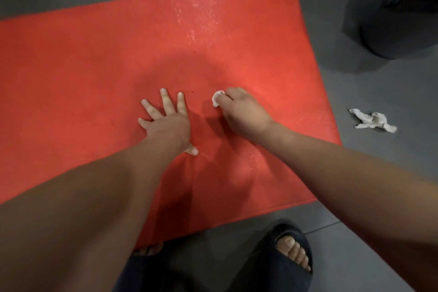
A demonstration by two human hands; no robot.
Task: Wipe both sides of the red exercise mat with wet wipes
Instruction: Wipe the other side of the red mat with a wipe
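One red mat (94,66) flat on floor (379,173), one dark round object (400,21) beyond mat's far right corner, inside unseen, left hand (168,123) splayed flat mid-mat, right hand (239,111) beside it clutching one wipe (216,98) against mat, one crumpled wipe (372,121) right of mat.

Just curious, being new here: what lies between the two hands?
Only bare mat, partly shadowed and with one tiny speck, separates the left hand from the right hand, which grips a wipe. The head view shows this.
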